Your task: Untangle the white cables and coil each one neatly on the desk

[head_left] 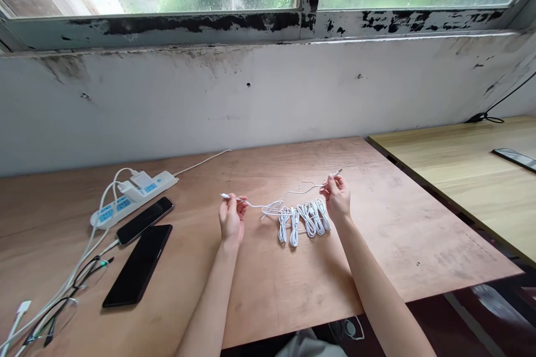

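Note:
A loose white cable (288, 194) is stretched between both hands above a brown wooden table (293, 273). My left hand (231, 217) pinches the cable near one plug end, which sticks out to the left. My right hand (336, 196) pinches it near the other plug end, which points up and to the right. Between the hands, on the table, lie several bundled white cables (304, 218) side by side, close to my right wrist.
At the left lie a white power strip (133, 196) with a charger plugged in, two dark phones (139, 263), black glasses (62, 304) and white cords. A lighter table (464, 178) with a dark phone (516, 158) stands at the right. A wall and window run behind.

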Demonstrator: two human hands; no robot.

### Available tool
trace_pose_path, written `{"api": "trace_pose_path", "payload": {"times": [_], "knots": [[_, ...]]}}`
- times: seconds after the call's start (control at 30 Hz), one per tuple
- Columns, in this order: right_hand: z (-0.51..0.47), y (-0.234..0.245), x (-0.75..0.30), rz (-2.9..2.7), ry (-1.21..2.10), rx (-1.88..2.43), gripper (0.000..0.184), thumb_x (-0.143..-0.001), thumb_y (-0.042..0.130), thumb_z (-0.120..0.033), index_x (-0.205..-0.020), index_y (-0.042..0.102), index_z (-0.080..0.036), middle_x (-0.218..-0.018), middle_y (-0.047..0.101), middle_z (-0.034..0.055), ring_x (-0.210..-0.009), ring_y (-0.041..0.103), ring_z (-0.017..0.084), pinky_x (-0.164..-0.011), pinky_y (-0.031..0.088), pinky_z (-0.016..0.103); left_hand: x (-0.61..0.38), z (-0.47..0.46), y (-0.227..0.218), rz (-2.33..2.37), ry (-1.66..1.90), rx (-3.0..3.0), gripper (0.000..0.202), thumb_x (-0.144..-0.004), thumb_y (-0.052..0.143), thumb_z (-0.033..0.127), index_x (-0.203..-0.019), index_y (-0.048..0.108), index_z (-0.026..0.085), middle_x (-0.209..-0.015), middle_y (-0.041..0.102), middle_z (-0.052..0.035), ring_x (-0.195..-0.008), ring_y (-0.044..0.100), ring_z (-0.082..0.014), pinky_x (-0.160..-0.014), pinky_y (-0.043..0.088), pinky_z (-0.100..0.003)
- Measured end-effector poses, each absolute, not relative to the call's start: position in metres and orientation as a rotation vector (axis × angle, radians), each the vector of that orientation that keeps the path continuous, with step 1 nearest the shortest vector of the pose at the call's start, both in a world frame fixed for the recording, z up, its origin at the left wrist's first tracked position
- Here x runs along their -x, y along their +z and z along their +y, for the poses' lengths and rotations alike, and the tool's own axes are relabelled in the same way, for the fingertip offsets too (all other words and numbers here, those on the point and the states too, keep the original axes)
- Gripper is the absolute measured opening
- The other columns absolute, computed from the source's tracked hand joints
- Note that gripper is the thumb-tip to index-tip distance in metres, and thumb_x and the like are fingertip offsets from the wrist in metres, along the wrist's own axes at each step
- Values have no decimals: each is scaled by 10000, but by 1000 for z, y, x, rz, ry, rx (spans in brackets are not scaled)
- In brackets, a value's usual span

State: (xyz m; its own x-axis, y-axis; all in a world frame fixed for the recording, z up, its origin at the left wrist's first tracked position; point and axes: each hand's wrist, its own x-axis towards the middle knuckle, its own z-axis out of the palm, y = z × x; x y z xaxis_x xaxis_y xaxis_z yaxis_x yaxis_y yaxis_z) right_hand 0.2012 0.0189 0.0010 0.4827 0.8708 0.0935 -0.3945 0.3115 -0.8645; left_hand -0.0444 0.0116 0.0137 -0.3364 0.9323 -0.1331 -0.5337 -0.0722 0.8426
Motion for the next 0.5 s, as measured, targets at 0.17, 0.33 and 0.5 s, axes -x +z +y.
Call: {"api": "trace_pose_path", "payload": {"times": [0.17,0.33,0.5], "knots": [[14,-4,-180,-880,1122,991,378,-693,646,-506,-795,475,-184,-620,573,-37,-519,554,89,-495,489,222,33,6,6,1061,1410,-738,393,-637,707,469,-760,531,140,-677,608,5,-550,550,-54,-581,444,-174],[9,-5,-169,-1045,1191,993,375,-693,659,-495,-775,488,-172,-661,640,19,-583,610,131,-554,525,271,28,0,9,936,1234,-878,355,-710,648,463,-803,567,129,-626,570,10,-515,491,-49,-525,405,-167],[9,-6,-169,-940,1006,1024,372,-673,692,-471,-712,489,-162,-703,652,41,-701,661,172,-640,550,315,33,-5,16,771,1134,-860,256,-784,602,360,-893,612,128,-512,432,50,-437,347,-33,-446,323,-157]]}}
